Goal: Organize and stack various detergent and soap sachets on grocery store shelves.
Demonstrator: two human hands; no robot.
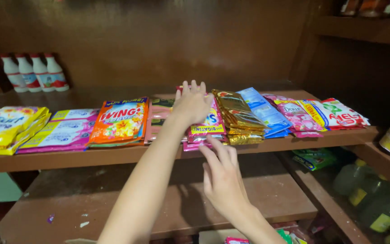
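I am watching my left hand [191, 105] lying flat, fingers spread and grasping nothing, on top of a stack of pink and yellow sachets [206, 126] in the middle of the wooden shelf [113, 157]. My right hand [222, 178] is hovering lower, in front of the shelf edge, grip released, its fingertips [208, 143] pointing up at the front end of that same stack (whether they are touching it I cannot tell). Just left of the stack an orange packet [119, 122] is lying, and just right a gold sachet pile [239, 118], then blue sachets [265, 112]. Four white bottles [34, 72] are standing at the back left.
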